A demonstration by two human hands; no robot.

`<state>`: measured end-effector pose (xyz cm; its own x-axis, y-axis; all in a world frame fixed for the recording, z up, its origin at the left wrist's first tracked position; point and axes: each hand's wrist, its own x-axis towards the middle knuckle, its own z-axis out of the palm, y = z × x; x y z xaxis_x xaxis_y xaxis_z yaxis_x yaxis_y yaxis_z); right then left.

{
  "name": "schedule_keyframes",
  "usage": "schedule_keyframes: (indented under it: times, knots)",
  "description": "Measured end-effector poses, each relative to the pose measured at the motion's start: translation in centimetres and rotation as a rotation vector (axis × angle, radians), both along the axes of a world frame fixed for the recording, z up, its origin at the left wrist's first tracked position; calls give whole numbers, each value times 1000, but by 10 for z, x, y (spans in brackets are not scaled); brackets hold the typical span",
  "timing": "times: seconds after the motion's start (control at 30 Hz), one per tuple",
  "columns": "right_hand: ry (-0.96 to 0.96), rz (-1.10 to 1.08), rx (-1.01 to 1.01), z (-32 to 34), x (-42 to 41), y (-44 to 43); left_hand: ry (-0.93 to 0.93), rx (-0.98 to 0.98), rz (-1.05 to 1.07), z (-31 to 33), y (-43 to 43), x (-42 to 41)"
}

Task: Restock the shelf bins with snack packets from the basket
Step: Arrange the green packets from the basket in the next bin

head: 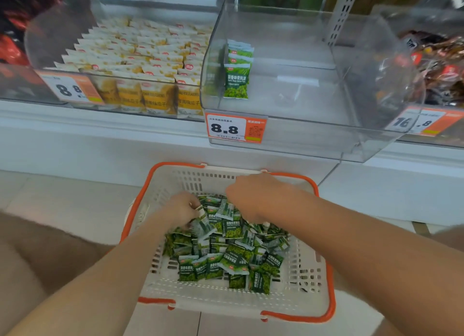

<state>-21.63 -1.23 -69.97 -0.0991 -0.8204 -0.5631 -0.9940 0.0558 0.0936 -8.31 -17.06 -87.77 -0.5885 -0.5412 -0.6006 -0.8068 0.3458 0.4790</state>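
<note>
Green snack packets [213,268] heaped in white basket [307,273], few upright in clear bin [301,97]

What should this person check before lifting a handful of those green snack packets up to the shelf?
1. Supply of green snack packets in the white plastic basket with orange rim: ok, plenty.
2. Left hand gripping packets: ok, fingers curl round some.
3. Right hand gripping packets: cannot tell, fingertips hidden.
4. Room in the middle clear plastic shelf bin: ok, mostly bare.
5. Right bin for this product: ok, a few matching green packets stand at its left.
</note>
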Motion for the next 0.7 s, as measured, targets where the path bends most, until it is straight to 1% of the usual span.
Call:
schedule_keyframes:
  times: [0.07,0.2,0.3,0.4,0.47,0.57,0.63,0.7]
  knots:
    - [-44,17,-15,11,-4,1,89,134,68,35,2,-8]
    - [-138,-33,-121,31,-14,5,206,270,6,111,1,-24]
    - [-222,-16,-242,41,-19,12,223,305,-51,164,6,-34]
    - [-174,39,-403,49,-15,15,196,342,-120,204,14,-37]
    - [-240,54,-538,54,-13,15,149,331,-199,225,17,-36]
    - [-406,-93,-657,72,-15,16,106,267,-281,256,19,-33]
    - [-444,-219,-750,85,-23,15,162,224,-280,275,16,-31]
    - [-456,-342,-840,99,-30,15,297,112,-323,291,12,-31]
